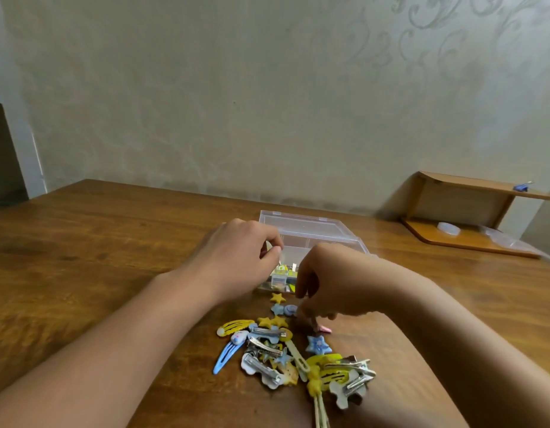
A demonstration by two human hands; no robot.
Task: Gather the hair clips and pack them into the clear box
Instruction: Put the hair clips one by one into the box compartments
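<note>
Right hand [326, 288]: palm down over the near edge of the clear box [310, 233], fingers curled together and reaching to the table [113, 242], fingertips pinched at or on a small pink clip [324, 329]; whether it is fully gripped cannot be told. Left hand [239, 254]: over the left part of the box, thumb and forefinger closed together on something small and pale, item not identifiable. Clear box: open, lid tipped back toward the wall, interior divided into compartments, several small colourful pieces already inside the near compartment. Hair clips [286, 353]: loose heap on the table just in front of the box, between the 2 forearms; includes a blue snap clip [225, 356], a yellow snap clip [236, 325], yellow stars [278, 298], a blue star [318, 344], and several bare metal alligator clips [264, 347], overlapping and partly tangled. Handling, by judgement: light, small, rigid; metal bodies probably smooth and slippery, decorated tops likely to chip or detach if levered. Best taken by a fingertip pinch across the narrow metal body or at the hinge end, 1 at a time where interlocked; flat snap clips may need a nail under an edge.
</note>
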